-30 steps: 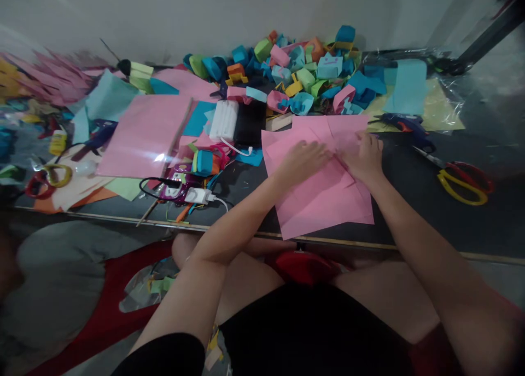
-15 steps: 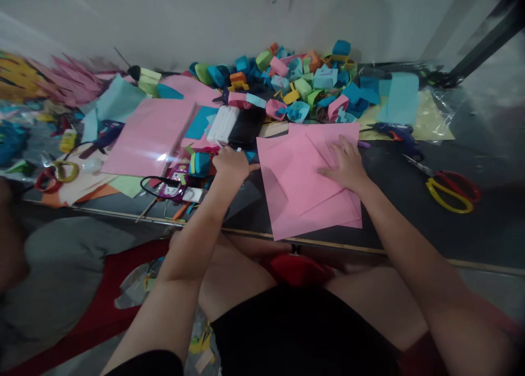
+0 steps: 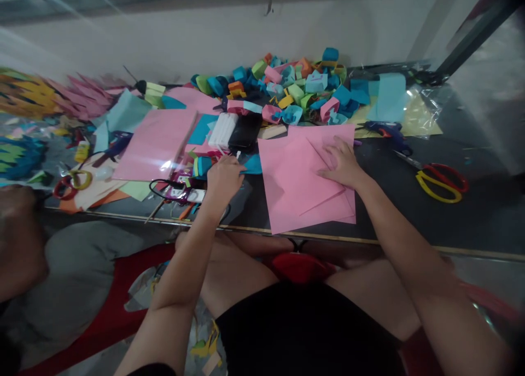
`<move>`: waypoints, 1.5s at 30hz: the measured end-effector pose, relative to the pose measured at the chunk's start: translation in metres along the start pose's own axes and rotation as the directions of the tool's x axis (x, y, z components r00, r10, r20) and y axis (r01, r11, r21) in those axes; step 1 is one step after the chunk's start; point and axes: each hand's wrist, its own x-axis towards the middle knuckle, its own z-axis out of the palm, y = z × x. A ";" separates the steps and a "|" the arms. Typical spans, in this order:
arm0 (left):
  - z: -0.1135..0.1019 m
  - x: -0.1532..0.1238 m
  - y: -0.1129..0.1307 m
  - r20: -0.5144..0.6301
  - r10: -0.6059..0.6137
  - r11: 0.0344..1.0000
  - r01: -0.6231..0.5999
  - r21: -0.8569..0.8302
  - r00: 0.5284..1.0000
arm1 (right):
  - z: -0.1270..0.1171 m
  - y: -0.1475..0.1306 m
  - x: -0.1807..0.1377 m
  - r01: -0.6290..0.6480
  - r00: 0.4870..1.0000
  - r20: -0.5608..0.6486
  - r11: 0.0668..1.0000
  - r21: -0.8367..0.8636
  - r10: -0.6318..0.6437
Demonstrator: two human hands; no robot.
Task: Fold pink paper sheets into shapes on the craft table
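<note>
My right hand [image 3: 343, 164] lies with fingers spread on several sheets of pink paper [image 3: 287, 184], flat on the dark table in front of me. The sheets overlap at angles. Left of them, my left hand [image 3: 225, 180] is closed, with thumb and fingertips at a blue paper piece [image 3: 252, 165]; part of the piece is hidden by the hand. Just beyond that hand are a black phone-like slab [image 3: 245, 131] and a white block [image 3: 222, 129]. A purple gadget [image 3: 180, 178] with a black cable lies beside my left wrist.
Many small folded paper shapes [image 3: 293, 86] are heaped along the wall. At right lie a glue gun [image 3: 388, 132] and red-and-yellow scissors [image 3: 441, 184]. To the left are a pink paper stack [image 3: 153, 146] and more scissors [image 3: 73, 183]. Another person's arm [image 3: 20, 239] shows at far left.
My left hand has drawn slightly nearer, its thumb tucked in from sticking out, and more of the blue paper shows beside it. My right hand stays on the pink sheets. The view shifted slightly.
</note>
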 end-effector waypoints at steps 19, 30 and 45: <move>0.032 0.059 0.090 -0.188 0.235 0.923 -0.279 -0.265 0.954 | -0.018 -0.025 -0.010 0.020 1.000 0.012 0.997 -0.071 -0.019; 0.058 0.028 0.129 0.027 0.427 0.851 -0.392 -0.349 0.904 | -0.028 -0.025 -0.014 -0.517 0.794 -0.465 0.838 -0.176 0.392; 0.044 0.016 0.123 -0.047 0.679 0.694 -0.661 -0.285 0.733 | -0.040 -0.008 -0.003 -0.376 0.924 0.170 0.892 0.251 0.342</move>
